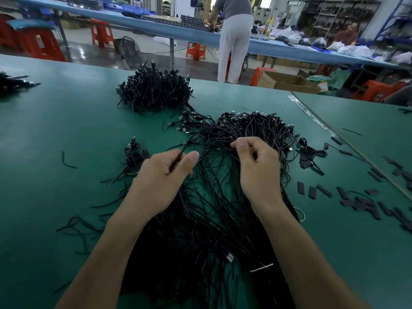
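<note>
Black cables (214, 219) lie tangled at the centre of the green surface (66, 121). The left hand (165, 177) pinches a single cable (183, 148) between thumb and fingers. The right hand (258, 168), fingers curled, holds the cables just beside it. This looks like the separating step; next, the pinched one needs a gentle pull to come free.

Glossy grey floor (89, 44), red stools (40, 44), blue bench (169, 30), shelving (330, 16).

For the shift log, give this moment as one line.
left hand: pinches single cable | right hand: grips loose cable pile
</note>
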Demonstrator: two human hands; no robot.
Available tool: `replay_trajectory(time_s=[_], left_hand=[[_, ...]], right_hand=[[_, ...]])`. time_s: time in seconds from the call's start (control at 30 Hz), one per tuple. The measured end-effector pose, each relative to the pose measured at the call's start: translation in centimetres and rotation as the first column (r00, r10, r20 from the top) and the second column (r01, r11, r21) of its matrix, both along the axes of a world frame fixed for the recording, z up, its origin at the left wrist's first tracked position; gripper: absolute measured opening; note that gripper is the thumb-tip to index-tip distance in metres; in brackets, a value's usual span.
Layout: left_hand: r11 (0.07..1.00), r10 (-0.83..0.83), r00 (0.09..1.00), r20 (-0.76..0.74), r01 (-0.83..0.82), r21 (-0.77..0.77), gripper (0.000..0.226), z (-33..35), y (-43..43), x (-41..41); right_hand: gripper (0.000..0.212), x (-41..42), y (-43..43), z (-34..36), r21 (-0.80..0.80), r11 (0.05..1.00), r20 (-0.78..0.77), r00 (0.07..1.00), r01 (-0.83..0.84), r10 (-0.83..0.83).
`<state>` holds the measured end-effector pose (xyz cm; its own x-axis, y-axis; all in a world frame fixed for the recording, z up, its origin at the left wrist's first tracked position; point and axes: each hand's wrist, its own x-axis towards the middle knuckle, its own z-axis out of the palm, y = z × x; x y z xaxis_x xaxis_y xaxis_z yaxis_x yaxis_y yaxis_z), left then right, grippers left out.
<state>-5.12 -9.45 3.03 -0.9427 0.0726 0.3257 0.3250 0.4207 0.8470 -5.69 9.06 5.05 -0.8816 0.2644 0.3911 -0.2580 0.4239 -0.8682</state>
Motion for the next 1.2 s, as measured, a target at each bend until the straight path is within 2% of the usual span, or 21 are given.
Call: replay_trajectory(time_s=[0.07, 0.13, 0.23, 0.3, 0.37, 0.43, 0.5, 0.57, 0.63, 0.7, 0.73, 0.8, 0.87, 0.93, 1.0, 1.2], left_hand=[[0.986, -0.158, 0.977, 0.144, 0.15, 0.069, 0.059, 0.3, 0.1, 0.2], [0.901, -0.38, 0.895, 0.235, 0.301, 0.312, 0.064, 0.8, 0.3, 0.7], [0.634, -0.611, 0.781, 0.129, 0.386, 0.67, 0.068, 1.6, 1.2, 1.2], [0.536, -0.587, 0.806, 0.075, 0.317, 0.782, 0.062, 1.5, 1.7, 1.1], [0.553, -0.45, 0.886, 0.112, 0.178, 0.814, 0.054, 1.2, 1.7, 0.6], [0.586, -0.309, 0.936, 0.169, 0.047, 0.809, 0.048, 0.6, 1.4, 0.2], [0.584, -0.234, 0.957, 0.174, -0.004, 0.812, 0.041, 0.0, 1.4, -0.2], [0.624, -0.168, 0.974, 0.15, -0.013, 0.781, 0.036, -0.4, 1.6, -0.5], [0.742, -0.076, 0.989, 0.128, -0.03, 0.67, 0.034, -0.9, 1.7, -0.7], [0.882, -0.02, 0.994, 0.106, -0.032, 0.471, 0.032, -1.3, 1.6, -0.6], [0.938, -0.043, 0.994, 0.105, 0.004, 0.345, 0.032, -1.2, 1.6, -0.5], [0.977, -0.158, 0.978, 0.136, 0.134, 0.165, 0.032, -1.1, 1.9, 0.0], [0.952, -0.263, 0.936, 0.235, 0.213, 0.22, 0.042, -0.8, 2.2, 0.4], [0.888, -0.366, 0.88, 0.304, 0.233, 0.396, 0.052, -0.3, 2.2, 0.7], [0.794, -0.461, 0.833, 0.308, 0.232, 0.562, 0.051, 0.1, 1.9, 0.8], [0.71, -0.583, 0.717, 0.382, 0.221, 0.669, 0.064, 0.8, 1.1, 0.9]], right_hand=[[0.02, 0.1, -0.5, -0.1, 0.028, 0.996, 0.0, 0.996, -0.084, 0.084], [0.019, 0.1, -1.0, -0.1, 0.03, 0.988, 0.028, 0.989, -0.149, 0.148], [0.023, 0.3, -1.4, -0.7, 0.15, 0.935, 0.181, 0.938, -0.322, 0.294], [0.033, 0.9, -1.8, -1.3, 0.194, 0.848, 0.317, 0.85, -0.493, 0.421], [0.026, 1.4, -2.1, -1.9, 0.225, 0.766, 0.413, 0.771, -0.602, 0.485], [0.015, 1.5, -2.2, -2.0, 0.278, 0.725, 0.447, 0.753, -0.631, 0.483], [0.018, 1.5, -2.1, -1.9, 0.317, 0.704, 0.48, 0.747, -0.636, 0.459], [0.016, 1.7, -1.8, -1.5, 0.34, 0.681, 0.509, 0.736, -0.648, 0.446], [0.018, 1.7, -1.4, -1.1, 0.381, 0.672, 0.494, 0.754, -0.635, 0.433], [0.022, 1.6, -0.9, -0.6, 0.428, 0.702, 0.426, 0.812, -0.57, 0.399], [0.022, 1.5, -0.8, -0.2, 0.438, 0.727, 0.379, 0.842, -0.528, 0.383], [0.019, 1.4, -0.4, 0.6, 0.431, 0.772, 0.285, 0.882, -0.467, 0.375], [0.016, 1.2, -0.1, 1.2, 0.415, 0.802, 0.203, 0.902, -0.431, 0.38], [0.017, 1.0, 0.1, 1.6, 0.332, 0.835, 0.136, 0.898, -0.439, 0.418], [0.017, 0.9, 0.1, 1.6, 0.208, 0.853, 0.068, 0.877, -0.48, 0.477], [0.011, 0.6, -0.8, 1.4, 0.133, 0.874, 0.012, 0.883, -0.467, 0.47]])
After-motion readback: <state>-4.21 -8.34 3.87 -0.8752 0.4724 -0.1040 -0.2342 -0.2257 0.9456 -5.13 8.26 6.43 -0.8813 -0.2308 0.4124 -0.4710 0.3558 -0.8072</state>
